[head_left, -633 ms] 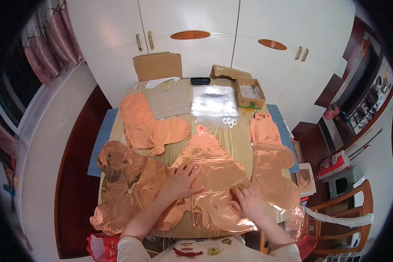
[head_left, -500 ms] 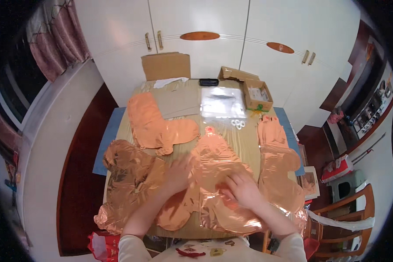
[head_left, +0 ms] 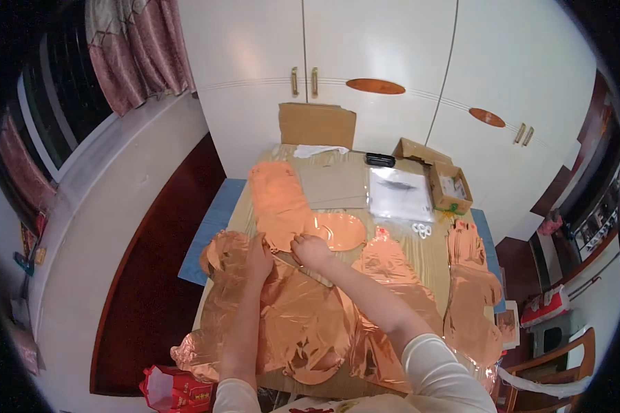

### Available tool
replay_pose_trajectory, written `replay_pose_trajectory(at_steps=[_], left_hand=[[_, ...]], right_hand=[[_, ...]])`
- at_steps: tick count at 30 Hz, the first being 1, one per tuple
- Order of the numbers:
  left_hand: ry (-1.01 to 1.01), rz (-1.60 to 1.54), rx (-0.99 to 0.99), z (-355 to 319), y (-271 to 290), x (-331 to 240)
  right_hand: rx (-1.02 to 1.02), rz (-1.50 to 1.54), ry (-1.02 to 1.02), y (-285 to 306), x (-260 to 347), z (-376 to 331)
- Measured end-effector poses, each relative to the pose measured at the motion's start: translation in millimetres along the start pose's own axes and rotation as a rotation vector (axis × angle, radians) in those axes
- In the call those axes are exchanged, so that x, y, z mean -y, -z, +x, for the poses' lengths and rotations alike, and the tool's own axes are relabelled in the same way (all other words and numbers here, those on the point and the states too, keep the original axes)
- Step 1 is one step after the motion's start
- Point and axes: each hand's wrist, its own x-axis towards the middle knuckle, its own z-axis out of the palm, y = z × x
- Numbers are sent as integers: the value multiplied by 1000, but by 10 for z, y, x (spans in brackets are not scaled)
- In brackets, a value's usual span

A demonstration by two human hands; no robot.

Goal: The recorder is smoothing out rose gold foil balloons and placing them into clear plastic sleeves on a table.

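Several flat, uninflated rose-gold foil balloons are spread over the table. Both my hands are at the near edge of the L-shaped foil balloon (head_left: 280,199) at the back left. My left hand (head_left: 259,259) pinches that edge with its fingertips, and my right hand (head_left: 311,252) has its fingers closed on the edge a little to the right. Beneath my forearms lies a wide crumpled foil balloon (head_left: 303,313). A tapering foil balloon (head_left: 393,265) is right of my right forearm, and a wavy-edged foil balloon (head_left: 472,296) lies along the table's right side.
Toward the back are a grey-brown board (head_left: 334,186), a clear plastic sheet (head_left: 401,196), small white rings (head_left: 421,230), a black case (head_left: 380,160) and an open cardboard box (head_left: 452,193). A cardboard piece (head_left: 317,126) leans on the white cabinet (head_left: 255,41). A wooden chair (head_left: 565,365) stands at right.
Both hands have moved from the middle balloons to the near edge of the L-shaped one and closed on it. The view has shifted left, and the wide balloon lies further over the middle one.
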Motion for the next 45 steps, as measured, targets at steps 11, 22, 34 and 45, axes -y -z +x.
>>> replay_pose_trajectory(at_steps=[11,22,34,45], left_hand=[[-53,15,-3,-124,-11,-31],[-179,41,-22,-122,-30,-106],[-226,42,16,-105,-44,-186],[-232,111,59,-121,19,-189]], right_hand=[[-100,112,-34,43,101,-18],[-128,356,-360,-15,-59,49],[-206,350,-498,-154,-159,6],[-101,353,-353,47,71,22]])
